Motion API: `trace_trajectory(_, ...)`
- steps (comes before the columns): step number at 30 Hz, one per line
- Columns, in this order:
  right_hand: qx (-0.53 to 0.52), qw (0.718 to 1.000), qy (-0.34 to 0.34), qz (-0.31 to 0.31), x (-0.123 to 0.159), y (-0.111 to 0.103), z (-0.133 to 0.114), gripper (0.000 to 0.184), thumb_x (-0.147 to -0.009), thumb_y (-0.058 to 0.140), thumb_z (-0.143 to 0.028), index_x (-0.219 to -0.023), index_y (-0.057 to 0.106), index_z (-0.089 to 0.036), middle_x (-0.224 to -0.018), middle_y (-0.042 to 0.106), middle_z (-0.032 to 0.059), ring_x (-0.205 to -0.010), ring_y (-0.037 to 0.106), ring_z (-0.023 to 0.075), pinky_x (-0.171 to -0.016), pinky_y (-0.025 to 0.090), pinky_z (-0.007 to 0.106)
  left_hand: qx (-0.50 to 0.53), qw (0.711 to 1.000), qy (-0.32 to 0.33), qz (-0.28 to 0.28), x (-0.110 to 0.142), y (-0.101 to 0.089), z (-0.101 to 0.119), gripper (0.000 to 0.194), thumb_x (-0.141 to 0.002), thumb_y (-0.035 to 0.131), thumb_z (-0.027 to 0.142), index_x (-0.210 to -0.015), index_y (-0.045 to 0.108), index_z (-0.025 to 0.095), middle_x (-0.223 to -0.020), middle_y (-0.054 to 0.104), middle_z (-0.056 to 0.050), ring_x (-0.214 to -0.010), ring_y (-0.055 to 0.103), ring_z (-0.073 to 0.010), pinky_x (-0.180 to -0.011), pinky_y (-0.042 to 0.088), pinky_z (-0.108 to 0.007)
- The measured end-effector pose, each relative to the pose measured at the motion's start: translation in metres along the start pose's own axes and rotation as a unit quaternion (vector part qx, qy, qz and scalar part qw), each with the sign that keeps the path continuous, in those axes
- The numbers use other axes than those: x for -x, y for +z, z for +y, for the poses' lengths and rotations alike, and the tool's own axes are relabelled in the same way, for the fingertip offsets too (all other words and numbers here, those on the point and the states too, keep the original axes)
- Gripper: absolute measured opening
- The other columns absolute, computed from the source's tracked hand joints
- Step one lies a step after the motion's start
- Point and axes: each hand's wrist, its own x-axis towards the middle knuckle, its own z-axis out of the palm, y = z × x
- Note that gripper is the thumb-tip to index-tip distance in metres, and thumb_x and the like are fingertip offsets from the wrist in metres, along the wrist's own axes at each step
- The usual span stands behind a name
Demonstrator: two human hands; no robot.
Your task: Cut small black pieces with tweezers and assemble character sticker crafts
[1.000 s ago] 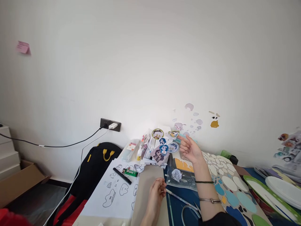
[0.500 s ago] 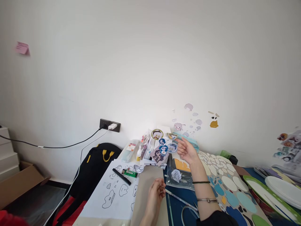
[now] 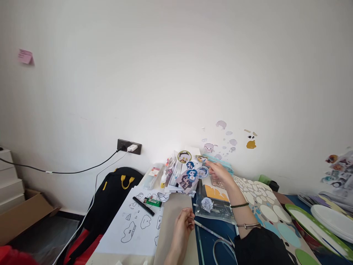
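My right hand (image 3: 220,173) reaches over the back of the desk, index finger stretched toward the round cartoon stickers (image 3: 202,172) on a white box-like stack. Its fingertip is close to an oval sticker (image 3: 201,158); I cannot tell whether it touches. Its other fingers are partly hidden, and I see nothing held. Low over a grey-beige board (image 3: 173,209), my left hand (image 3: 183,222) has its fingers curled together. What they hold, if anything, is hidden. A thin patterned stick (image 3: 211,230) lies on the blue mat, one end beside those fingers.
A clear zip pouch (image 3: 213,211) lies below my right forearm. Left of the board are a drawing sheet (image 3: 113,235), a black marker (image 3: 143,206) and a green packet (image 3: 152,202). Cut-out shapes (image 3: 268,213) cover a board at right. A backpack (image 3: 110,195) stands beside the desk.
My right hand has tilted downward, and its forearm has shifted right and lower. The index finger still points at the stickers. My left hand stays nearly in place.
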Motion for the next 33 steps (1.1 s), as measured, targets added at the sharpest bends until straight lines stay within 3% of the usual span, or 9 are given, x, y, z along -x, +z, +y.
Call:
trace_trajectory(8, 0.030, 0.999, 0.012, 0.037, -0.021, -0.001, 0.004, 0.028, -0.078, 0.064, -0.042, -0.075, 0.055, -0.016, -0.039, 0.029, -0.0125, -0.031, 0.016, 0.0008, -0.030, 0.006, 0.016, -0.007, 1.000, -0.008, 0.009, -0.002, -0.001, -0.001, 0.029, -0.059, 0.071, 0.038, -0.072, 0.059, 0.015, -0.064, 0.056, 0.000, -0.052, 0.045, -0.0090, -0.052, 0.032, -0.022)
trace_trajectory(12, 0.024, 0.998, 0.026, 0.048, -0.039, 0.003, 0.003, 0.024, -0.089, 0.053, -0.036, -0.082, 0.055, -0.013, -0.056, 0.046, -0.0079, -0.037, 0.033, 0.0010, -0.032, 0.027, 0.013, -0.008, 1.000, -0.009, 0.011, -0.002, -0.001, -0.001, 0.031, -0.057, 0.072, 0.039, -0.072, 0.058, 0.015, -0.064, 0.056, 0.000, -0.052, 0.045, -0.0088, -0.051, 0.032, -0.022)
trace_trajectory(15, 0.029, 0.997, 0.042, 0.059, -0.047, 0.006, 0.000, 0.020, -0.090, 0.052, -0.032, -0.094, 0.057, -0.013, -0.078, 0.058, -0.0010, -0.055, 0.052, 0.0056, -0.047, 0.045, 0.018, -0.002, 1.000, -0.012, 0.013, -0.002, -0.001, -0.001, 0.032, -0.056, 0.073, 0.039, -0.071, 0.057, 0.015, -0.064, 0.056, 0.000, -0.052, 0.045, -0.0090, -0.052, 0.032, -0.022)
trace_trajectory(17, 0.040, 0.995, 0.052, 0.069, -0.050, 0.008, -0.001, 0.021, -0.089, 0.053, -0.031, -0.101, 0.057, -0.014, -0.089, 0.060, 0.0023, -0.067, 0.057, 0.0095, -0.056, 0.050, 0.023, 0.000, 1.000, -0.014, 0.015, -0.002, 0.000, -0.001, 0.033, -0.056, 0.073, 0.039, -0.072, 0.057, 0.015, -0.063, 0.056, 0.000, -0.053, 0.046, -0.0089, -0.052, 0.032, -0.022)
trace_trajectory(21, 0.070, 0.991, 0.070, 0.087, -0.051, 0.012, -0.002, 0.023, -0.089, 0.053, -0.030, -0.106, 0.056, -0.015, -0.099, 0.060, 0.0047, -0.078, 0.059, 0.0126, -0.065, 0.053, 0.028, 0.003, 1.000, -0.019, 0.019, -0.003, -0.001, 0.000, 0.035, -0.055, 0.074, 0.039, -0.072, 0.057, 0.014, -0.063, 0.055, 0.000, -0.052, 0.045, -0.0083, -0.052, 0.032, -0.022)
trace_trajectory(28, 0.104, 0.986, 0.072, 0.105, -0.053, 0.015, -0.005, 0.019, -0.090, 0.053, -0.029, -0.102, 0.057, -0.015, -0.093, 0.061, 0.0033, -0.071, 0.059, 0.0106, -0.059, 0.052, 0.025, 0.013, 0.999, -0.024, 0.023, -0.003, -0.002, -0.001, 0.035, -0.054, 0.075, 0.038, -0.072, 0.057, 0.014, -0.064, 0.056, 0.000, -0.052, 0.046, -0.0078, -0.053, 0.033, -0.021)
trace_trajectory(33, 0.104, 0.987, 0.064, 0.101, -0.057, 0.014, -0.008, 0.024, -0.089, 0.053, -0.030, -0.109, 0.056, -0.016, -0.106, 0.059, 0.0059, -0.085, 0.060, 0.0146, -0.072, 0.053, 0.032, 0.021, 0.999, -0.023, 0.021, -0.002, -0.003, 0.000, 0.033, -0.056, 0.075, 0.036, -0.073, 0.057, 0.014, -0.063, 0.056, 0.000, -0.052, 0.046, -0.0076, -0.053, 0.033, -0.020)
